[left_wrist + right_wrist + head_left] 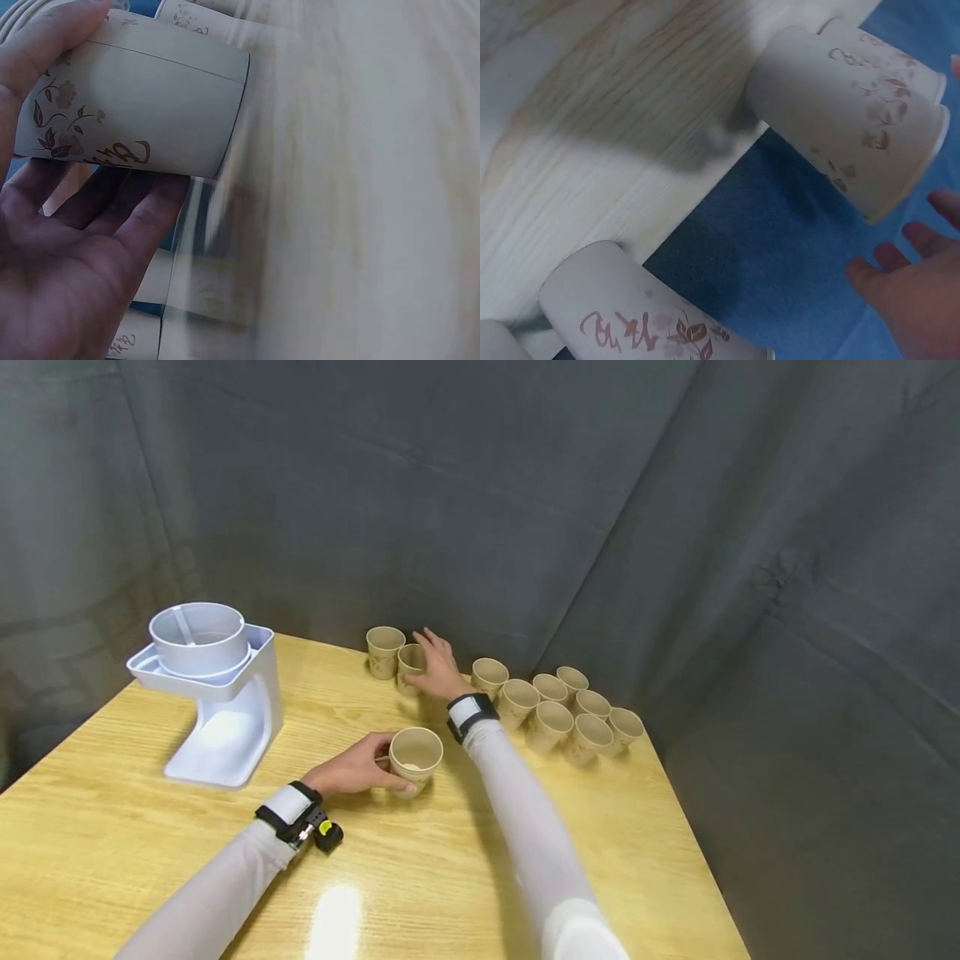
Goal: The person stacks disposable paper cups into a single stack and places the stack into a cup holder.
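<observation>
My left hand (362, 766) grips a small stack of nested paper cups (416, 750), thumb on one side and fingers on the other. In the left wrist view, the printed flowers and lettering show on the outer paper cup (142, 97), with several rims at its top end. Farther back, my right hand (438, 667) reaches over beside a beige paper cup (409, 672), fingers spread near its rim. The right wrist view shows a gap between the fingers (889, 259) and that printed cup (840, 112).
Another paper cup (385, 652) stands at the table's back edge, left of the reached-for one. Several more paper cups (553, 718) are grouped at the back right. A white plastic stand (262, 693) with a round container (198, 647) on top is at left. Dark curtains (420, 485) hang behind the wooden table (375, 877).
</observation>
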`<state>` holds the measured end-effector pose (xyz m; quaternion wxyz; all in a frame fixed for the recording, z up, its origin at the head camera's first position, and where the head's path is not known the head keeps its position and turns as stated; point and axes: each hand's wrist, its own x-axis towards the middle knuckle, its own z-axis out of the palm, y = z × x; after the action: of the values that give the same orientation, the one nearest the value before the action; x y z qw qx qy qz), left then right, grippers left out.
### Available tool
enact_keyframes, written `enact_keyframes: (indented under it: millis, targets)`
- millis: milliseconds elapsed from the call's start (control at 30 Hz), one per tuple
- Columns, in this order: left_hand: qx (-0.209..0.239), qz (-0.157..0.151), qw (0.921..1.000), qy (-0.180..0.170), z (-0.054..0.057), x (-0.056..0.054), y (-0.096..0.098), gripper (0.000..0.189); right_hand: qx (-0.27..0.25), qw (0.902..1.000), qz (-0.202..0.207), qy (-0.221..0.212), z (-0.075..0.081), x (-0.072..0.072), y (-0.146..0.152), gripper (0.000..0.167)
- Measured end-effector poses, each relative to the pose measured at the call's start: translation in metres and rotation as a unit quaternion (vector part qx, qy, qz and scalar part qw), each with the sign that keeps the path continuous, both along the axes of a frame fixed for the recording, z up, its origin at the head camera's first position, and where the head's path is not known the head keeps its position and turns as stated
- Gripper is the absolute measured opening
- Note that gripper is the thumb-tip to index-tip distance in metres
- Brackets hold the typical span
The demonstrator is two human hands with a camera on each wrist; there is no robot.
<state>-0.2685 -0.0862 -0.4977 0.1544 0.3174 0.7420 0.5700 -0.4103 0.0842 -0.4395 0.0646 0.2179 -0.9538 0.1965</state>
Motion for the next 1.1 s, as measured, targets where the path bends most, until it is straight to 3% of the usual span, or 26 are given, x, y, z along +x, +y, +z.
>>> enact_keyframes:
  millis: [300, 533, 800, 1100]
  targets:
    - [0.006, -0.008, 0.9999, -0.008, 0.005, -0.001, 0.002, 0.067, -0.009, 0.9990, 0.028, -0.033, -0.006, -0.012, -0.004, 0.073]
    - [0.001, -0.005, 1.0000, -0.008, 0.005, 0.003, 0.002, 0.068, -0.001, 0.9991, 0.043, -0.005, -0.010, -0.015, -0.004, 0.059]
    - [0.001, -0.004, 1.0000, -0.007, 0.002, 0.003, 0.003, 0.066, -0.006, 0.9993, 0.032, -0.015, -0.010, -0.006, -0.001, 0.056]
    - [-0.009, 0.007, 0.9999, 0.001, 0.000, 0.003, 0.002, 0.067, -0.070, 0.9965, 0.026, 0.038, -0.006, 0.010, 0.006, 0.053]
